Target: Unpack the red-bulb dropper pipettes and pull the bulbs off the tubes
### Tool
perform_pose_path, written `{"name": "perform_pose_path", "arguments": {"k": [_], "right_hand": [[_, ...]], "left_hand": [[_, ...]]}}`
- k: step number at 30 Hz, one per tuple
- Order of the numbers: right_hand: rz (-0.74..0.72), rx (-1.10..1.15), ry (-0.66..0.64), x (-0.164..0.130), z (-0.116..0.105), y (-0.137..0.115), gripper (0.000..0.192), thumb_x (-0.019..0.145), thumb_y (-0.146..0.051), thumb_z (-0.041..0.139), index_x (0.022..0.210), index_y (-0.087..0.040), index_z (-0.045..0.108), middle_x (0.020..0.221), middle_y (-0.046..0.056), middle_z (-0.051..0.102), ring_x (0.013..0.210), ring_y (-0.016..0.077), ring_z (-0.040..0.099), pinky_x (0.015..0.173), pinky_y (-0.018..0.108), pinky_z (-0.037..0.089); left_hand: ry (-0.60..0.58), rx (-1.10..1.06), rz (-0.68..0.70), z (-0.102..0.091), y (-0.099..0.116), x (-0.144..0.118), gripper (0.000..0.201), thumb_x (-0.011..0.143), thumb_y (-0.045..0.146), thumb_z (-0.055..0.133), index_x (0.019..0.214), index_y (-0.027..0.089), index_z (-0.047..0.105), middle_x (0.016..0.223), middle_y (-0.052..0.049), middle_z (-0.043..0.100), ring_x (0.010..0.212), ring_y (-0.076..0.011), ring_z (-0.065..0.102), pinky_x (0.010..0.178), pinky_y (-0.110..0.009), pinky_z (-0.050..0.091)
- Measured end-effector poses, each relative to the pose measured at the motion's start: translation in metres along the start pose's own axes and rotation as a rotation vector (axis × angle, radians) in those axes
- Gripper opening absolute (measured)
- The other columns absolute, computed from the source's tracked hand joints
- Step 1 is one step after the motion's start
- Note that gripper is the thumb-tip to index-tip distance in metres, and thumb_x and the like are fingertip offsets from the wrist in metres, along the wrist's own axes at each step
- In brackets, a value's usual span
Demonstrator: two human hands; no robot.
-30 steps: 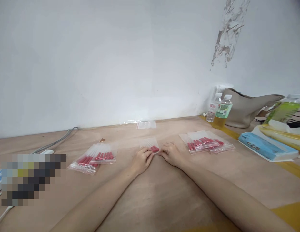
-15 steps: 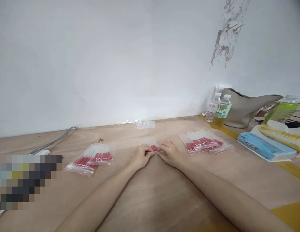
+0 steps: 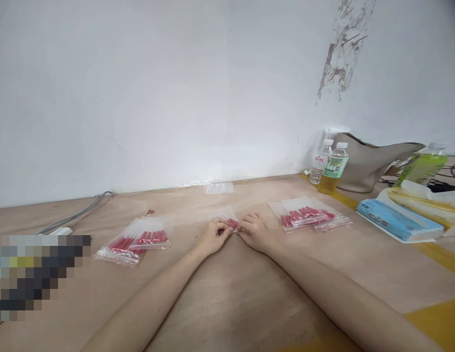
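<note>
Single head-worn view. It looked forward and slightly down across the pale brown wooden worktop (image 3: 249, 293) toward the plain white wall (image 3: 157, 98) behind. Both bare forearms entered from the bottom edge, close below the lens. Far items sat small at right.

Two hands are in view, the left hand (image 3: 212, 237) and the right hand (image 3: 255, 231), both pinching one small clear bag (image 3: 227, 217) of red pieces at the middle of the table. A stack of filled bags (image 3: 134, 240) lies to the left; at least two show, and the exact number cannot be told. Another stack (image 3: 308, 217) lies to the right, about three bags. One empty clear bag (image 3: 219, 187) sits far, by the wall. Three bottles stand far right: a clear one (image 3: 318, 164), a green-labelled one (image 3: 332, 168) and a third (image 3: 421, 165). One grey handbag (image 3: 370, 161), one blue tissue pack (image 3: 398, 222).
</note>
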State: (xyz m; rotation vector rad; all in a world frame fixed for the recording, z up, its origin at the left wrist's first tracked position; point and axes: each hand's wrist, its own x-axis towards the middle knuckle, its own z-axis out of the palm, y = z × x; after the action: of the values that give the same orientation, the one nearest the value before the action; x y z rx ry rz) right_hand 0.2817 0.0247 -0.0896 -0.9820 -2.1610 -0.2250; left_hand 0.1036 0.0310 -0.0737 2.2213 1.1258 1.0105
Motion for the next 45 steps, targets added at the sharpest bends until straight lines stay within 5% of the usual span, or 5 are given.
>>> {"name": "perform_pose_path", "arguments": {"k": [11,19,34,45], "right_hand": [[0.000,-0.007,-0.010,0.0006,-0.0021,-0.0007,0.005,0.076,-0.018,0.056,0.073,-0.021,0.058,0.076,0.001,0.060,0.076,0.0147,0.050,0.071,0.029,0.031],[0.045,0.001,0.017,-0.0003,0.0001,0.0004,0.003,0.075,-0.023,0.058,0.074,-0.020,0.057,0.076,0.001,0.062,0.077,0.0157,0.051,0.072,0.030,0.031],[-0.073,-0.004,0.022,0.0016,-0.0025,-0.0047,0.015,0.080,-0.017,0.049,0.072,-0.021,0.060,0.071,0.002,0.059,0.073,0.0138,0.048,0.071,0.029,0.031],[0.040,-0.006,-0.003,0.0004,-0.0027,-0.0020,0.007,0.077,-0.023,0.057,0.070,-0.021,0.060,0.074,0.001,0.061,0.076,0.0144,0.051,0.072,0.029,0.030]], "left_hand": [[0.001,-0.013,0.046,-0.0009,-0.0025,-0.0001,0.011,0.070,0.029,0.063,0.071,0.018,0.063,0.082,-0.003,0.060,0.079,-0.0151,0.056,0.071,-0.028,0.045],[0.023,0.030,0.041,-0.0009,-0.0001,-0.0002,0.022,0.081,0.028,0.047,0.072,0.017,0.063,0.079,-0.003,0.061,0.076,-0.0139,0.055,0.071,-0.028,0.044],[0.031,0.005,0.019,0.0013,-0.0039,0.0005,0.019,0.078,0.023,0.049,0.068,0.018,0.064,0.079,-0.003,0.061,0.076,-0.0135,0.057,0.070,-0.027,0.045],[0.010,0.025,0.087,-0.0016,0.0004,-0.0023,0.011,0.074,0.028,0.058,0.071,0.018,0.060,0.080,-0.002,0.060,0.080,-0.0154,0.055,0.072,-0.028,0.044]]}}
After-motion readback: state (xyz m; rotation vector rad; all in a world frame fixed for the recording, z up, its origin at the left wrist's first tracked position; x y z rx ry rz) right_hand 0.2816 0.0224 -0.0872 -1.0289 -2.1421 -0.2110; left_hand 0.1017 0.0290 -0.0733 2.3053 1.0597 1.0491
